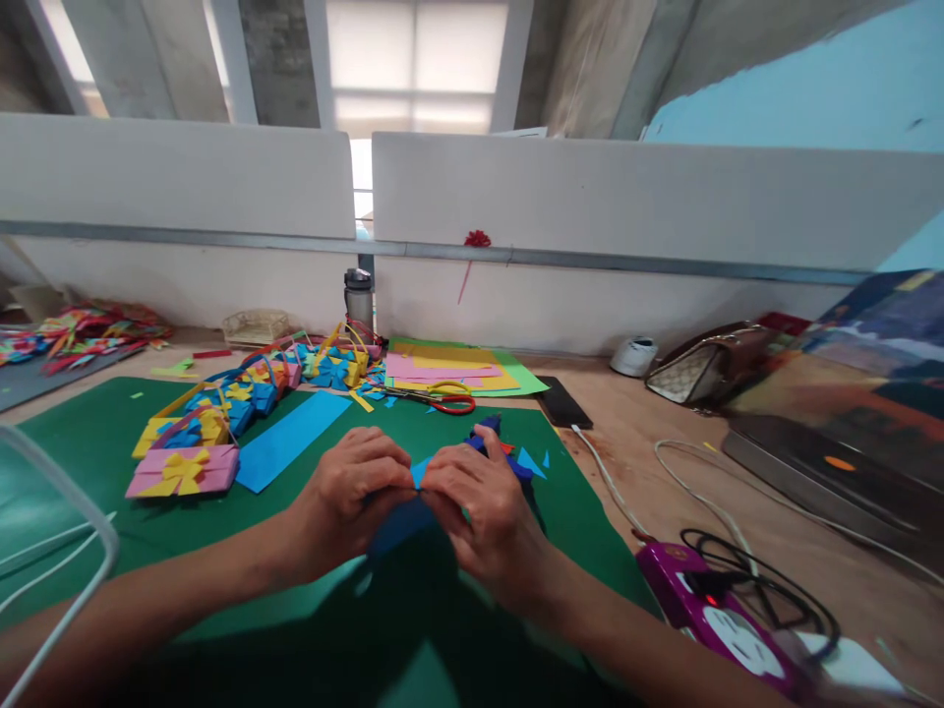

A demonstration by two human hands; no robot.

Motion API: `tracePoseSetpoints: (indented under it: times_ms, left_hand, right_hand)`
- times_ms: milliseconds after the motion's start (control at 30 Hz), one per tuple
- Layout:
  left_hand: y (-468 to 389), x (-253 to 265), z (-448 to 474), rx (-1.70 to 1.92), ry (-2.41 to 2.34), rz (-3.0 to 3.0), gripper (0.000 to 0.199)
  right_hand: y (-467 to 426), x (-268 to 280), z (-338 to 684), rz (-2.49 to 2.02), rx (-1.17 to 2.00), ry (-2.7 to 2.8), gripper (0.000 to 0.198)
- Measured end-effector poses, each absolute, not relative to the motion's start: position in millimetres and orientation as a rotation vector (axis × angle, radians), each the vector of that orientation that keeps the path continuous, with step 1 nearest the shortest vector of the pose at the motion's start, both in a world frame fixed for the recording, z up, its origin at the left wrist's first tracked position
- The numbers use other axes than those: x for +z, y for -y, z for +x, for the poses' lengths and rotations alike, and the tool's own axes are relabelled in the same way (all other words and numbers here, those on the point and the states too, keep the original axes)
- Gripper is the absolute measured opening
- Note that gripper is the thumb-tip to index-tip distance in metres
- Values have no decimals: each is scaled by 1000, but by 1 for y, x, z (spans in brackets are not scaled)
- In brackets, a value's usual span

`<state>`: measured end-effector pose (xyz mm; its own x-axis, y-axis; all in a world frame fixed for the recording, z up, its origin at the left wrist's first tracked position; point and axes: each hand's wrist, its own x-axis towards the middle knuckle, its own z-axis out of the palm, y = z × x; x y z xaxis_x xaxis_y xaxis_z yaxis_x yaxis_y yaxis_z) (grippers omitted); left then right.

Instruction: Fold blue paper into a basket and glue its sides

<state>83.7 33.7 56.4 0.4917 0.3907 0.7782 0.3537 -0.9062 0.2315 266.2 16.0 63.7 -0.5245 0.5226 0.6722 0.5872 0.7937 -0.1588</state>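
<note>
Over the green cutting mat, my left hand and my right hand meet fingertip to fingertip, both closed in a pinch. Between them a piece of blue paper shows; the fingers hide most of it. Just behind my right hand lies a dark blue object, partly covered, with small blue paper scraps beside it. A flat blue paper strip rests beyond my left hand. Left of it stand small folded paper baskets, among them a pink one with a yellow bow.
Red-handled scissors lie before stacked coloured paper. A phone with a white cable is at the mat's right corner. Nearby are a purple power strip, a handbag, a bottle and a paper heap.
</note>
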Motion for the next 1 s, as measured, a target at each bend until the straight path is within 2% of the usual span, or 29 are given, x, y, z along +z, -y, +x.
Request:
tracePoseSetpoints:
  times_ms: [300, 533, 833, 1000]
  left_hand:
    - [-38, 53, 87, 1443, -705, 2666, 16]
    - [-41, 43, 84, 1298, -659, 2743, 18]
    - [-45, 47, 84, 1360, -708, 2744, 21]
    - [-45, 43, 83, 1505, -812, 2626, 11]
  right_hand:
    - [-15, 64, 269, -933, -141, 2258, 19]
    - [-15, 56, 265, -918, -194, 2328, 20]
    - [-18, 56, 268, -967, -97, 2335, 23]
    - [-21, 55, 268, -1005, -126, 2256, 21]
